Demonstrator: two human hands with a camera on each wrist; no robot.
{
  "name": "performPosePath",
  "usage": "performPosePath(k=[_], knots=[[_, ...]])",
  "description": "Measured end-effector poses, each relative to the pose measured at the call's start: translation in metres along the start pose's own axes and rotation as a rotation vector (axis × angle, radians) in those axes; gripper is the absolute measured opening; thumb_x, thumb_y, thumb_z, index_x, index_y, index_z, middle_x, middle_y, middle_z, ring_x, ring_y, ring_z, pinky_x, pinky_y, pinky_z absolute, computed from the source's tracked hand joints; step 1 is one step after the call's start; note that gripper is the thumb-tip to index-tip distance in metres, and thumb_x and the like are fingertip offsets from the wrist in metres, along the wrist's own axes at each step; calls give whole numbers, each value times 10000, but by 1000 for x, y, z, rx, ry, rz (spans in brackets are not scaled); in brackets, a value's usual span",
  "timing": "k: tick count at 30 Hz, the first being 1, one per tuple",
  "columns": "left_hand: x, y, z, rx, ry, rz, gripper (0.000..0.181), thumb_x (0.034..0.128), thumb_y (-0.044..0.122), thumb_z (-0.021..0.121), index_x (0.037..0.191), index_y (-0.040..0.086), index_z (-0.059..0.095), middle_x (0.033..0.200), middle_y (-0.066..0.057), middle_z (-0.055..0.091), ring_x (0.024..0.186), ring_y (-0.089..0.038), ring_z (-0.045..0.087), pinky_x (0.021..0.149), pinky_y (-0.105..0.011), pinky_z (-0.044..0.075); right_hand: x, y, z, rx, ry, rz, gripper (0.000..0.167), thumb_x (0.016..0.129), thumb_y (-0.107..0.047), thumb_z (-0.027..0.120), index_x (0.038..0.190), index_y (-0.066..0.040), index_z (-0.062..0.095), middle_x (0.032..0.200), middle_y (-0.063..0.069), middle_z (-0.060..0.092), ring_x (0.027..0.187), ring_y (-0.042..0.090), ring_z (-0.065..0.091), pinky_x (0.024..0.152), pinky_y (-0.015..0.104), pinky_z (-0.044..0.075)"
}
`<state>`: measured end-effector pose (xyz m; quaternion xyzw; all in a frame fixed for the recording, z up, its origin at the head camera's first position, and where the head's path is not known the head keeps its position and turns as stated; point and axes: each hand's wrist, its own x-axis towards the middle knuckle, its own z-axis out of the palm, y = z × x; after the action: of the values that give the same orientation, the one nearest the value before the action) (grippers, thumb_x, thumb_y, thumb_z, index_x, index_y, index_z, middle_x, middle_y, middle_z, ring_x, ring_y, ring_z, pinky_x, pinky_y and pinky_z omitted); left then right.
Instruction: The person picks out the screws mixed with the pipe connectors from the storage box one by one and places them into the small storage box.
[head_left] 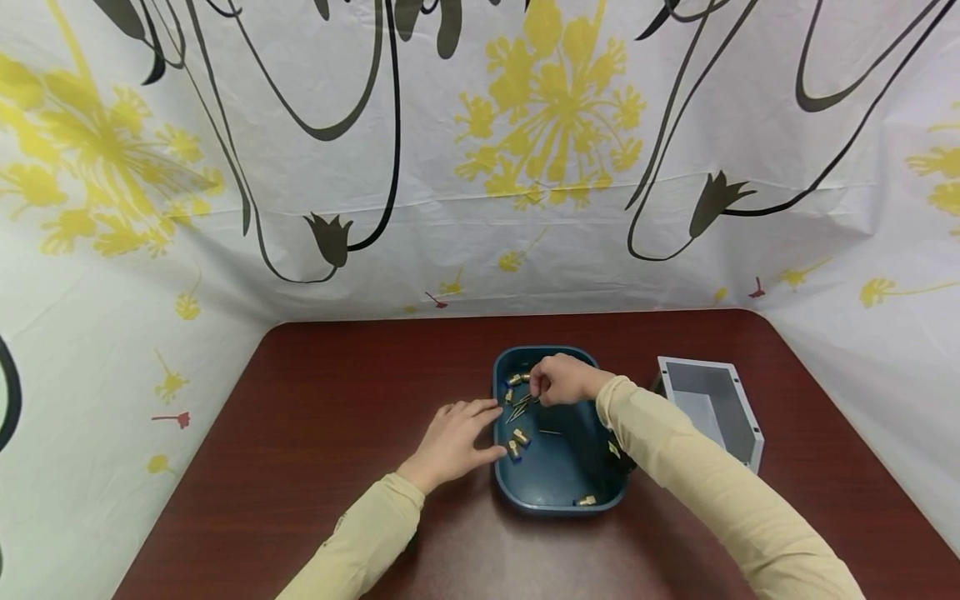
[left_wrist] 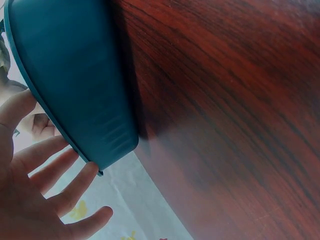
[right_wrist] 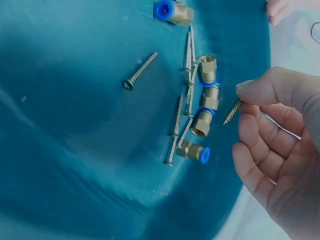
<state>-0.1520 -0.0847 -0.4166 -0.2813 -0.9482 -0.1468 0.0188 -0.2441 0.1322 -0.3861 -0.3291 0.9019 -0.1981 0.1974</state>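
Note:
A blue plastic tray (head_left: 517, 497) stands on the table in the head view. My left hand (head_left: 456, 442) rests its spread, fairly straight fingertips along the tray's left rim; the left wrist view has them against its outer edge. Over the tray's far part, my right hand (head_left: 566, 381) pinches a screw (right_wrist: 233, 111) between thumb and forefinger, its threaded tip sticking out. Below it in the right wrist view lie several loose screws (right_wrist: 178, 115) and brass fittings with blue collars (right_wrist: 210, 97). One screw (right_wrist: 141, 70) lies apart from the others.
A grey open box (head_left: 756, 442) stands right of the tray, partly behind my right sleeve (head_left: 690, 450). Another brass fitting (head_left: 585, 501) lies by the tray's near edge. Beneath everything is a dark red wooden table (head_left: 360, 375), with a patterned cloth (head_left: 420, 167) behind.

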Motion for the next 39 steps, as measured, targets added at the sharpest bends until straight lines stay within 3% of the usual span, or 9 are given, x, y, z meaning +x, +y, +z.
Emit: performPosePath(k=[8,20,39], knots=[[0,0,-1,-2,8,0,586,783,453,612,1258,126,510,1282,-25,452,1121,-232,434,898,-463,316,-11,-1,-16,-31,7,-21,101,771,-28,606,788,-128,602,718,-57,546,626,99,502,599,275,428],[1,0,-1,-2,6,1,589,786,452,608,1262,121,504,1285,-29,450,1129,-240,428,901,-464,311,-26,10,-32,-64,17,-32,96,770,-30,590,795,-122,599,715,-52,539,617,110,482,592,282,415],[1,1,-1,1,7,7,593,785,446,613,1262,111,502,1282,-41,452,1138,-249,424,899,-477,312,-59,30,-49,-93,92,28,107,743,-12,589,797,-103,605,706,-37,544,620,116,493,572,291,424]])
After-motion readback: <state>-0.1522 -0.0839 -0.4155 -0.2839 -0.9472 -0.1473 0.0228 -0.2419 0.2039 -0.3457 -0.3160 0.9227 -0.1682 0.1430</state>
